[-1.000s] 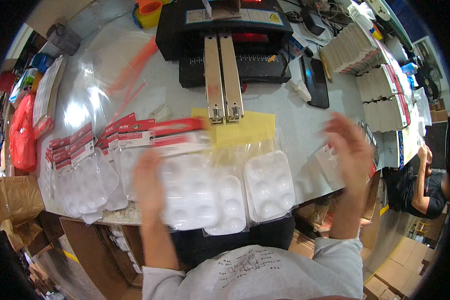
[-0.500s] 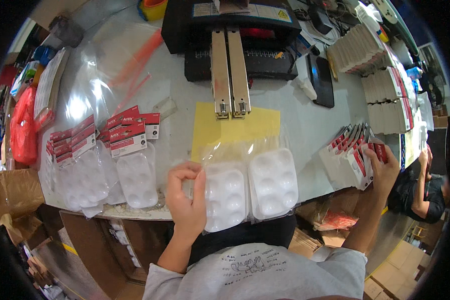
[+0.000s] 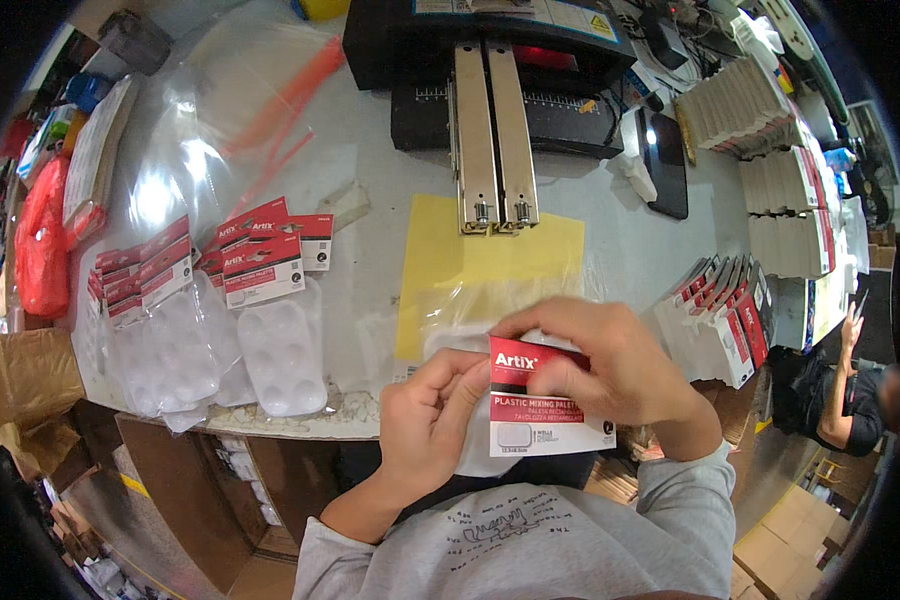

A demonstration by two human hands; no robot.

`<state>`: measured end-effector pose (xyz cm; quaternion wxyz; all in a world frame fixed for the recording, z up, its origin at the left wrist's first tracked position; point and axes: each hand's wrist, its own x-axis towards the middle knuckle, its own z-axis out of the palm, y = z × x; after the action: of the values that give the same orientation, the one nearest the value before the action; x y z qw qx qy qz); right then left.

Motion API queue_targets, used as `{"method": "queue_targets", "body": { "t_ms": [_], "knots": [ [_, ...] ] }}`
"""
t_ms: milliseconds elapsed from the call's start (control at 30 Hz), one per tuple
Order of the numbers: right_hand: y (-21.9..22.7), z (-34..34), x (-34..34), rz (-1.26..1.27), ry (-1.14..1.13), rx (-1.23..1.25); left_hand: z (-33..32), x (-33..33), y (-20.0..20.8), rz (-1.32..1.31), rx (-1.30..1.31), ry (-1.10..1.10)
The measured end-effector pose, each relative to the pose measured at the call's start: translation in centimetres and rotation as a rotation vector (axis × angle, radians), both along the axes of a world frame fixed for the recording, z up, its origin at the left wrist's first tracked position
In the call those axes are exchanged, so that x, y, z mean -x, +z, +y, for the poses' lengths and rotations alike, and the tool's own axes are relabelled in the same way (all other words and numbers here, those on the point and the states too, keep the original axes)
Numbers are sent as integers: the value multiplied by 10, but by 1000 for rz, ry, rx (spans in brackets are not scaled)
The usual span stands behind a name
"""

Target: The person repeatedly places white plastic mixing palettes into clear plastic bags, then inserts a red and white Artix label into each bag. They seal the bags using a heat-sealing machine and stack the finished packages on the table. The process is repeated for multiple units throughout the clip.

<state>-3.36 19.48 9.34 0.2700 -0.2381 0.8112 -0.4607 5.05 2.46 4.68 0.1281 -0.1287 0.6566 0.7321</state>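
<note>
The right hand (image 3: pixel 610 365) is clamped on a red-and-white card (image 3: pixel 550 435), just on the near side of the yellow sheet (image 3: pixel 490 265): its thumb presses the card's face and its fingers bend over the top edge. The left hand (image 3: pixel 425 410), also nearer than the sheet, has thumb and forefinger together at the card's left edge; I cannot tell whether they pinch the card or the bag (image 3: pixel 480 303). The bag overlaps the sheet's near edge, and the white palette (image 3: pixel 455 338) in it lies below the sheet, mostly hidden by hands and card. Left of the sheet lie bagged palettes (image 3: pixel 175 350); right of it stands a card pile (image 3: pixel 715 320); beyond it is a black machine (image 3: pixel 410 120)
</note>
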Motion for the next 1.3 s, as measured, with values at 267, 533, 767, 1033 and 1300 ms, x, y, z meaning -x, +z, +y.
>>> {"method": "queue_targets", "body": {
  "t_ms": [267,533,767,1033,1300],
  "knots": [
    [-9,1,2,260,-244,57,0,2,-2,117,87,51],
    [-14,-3,2,571,-163,-27,2,5,-3,138,96,56],
    [-21,4,9,797,-82,-63,5,3,-2,195,285,14],
    [-22,35,0,-340,-340,43,-2,10,-15,181,105,342],
    [-26,38,-6,-578,-381,140,3,13,-16,182,128,360]
  ]
}}
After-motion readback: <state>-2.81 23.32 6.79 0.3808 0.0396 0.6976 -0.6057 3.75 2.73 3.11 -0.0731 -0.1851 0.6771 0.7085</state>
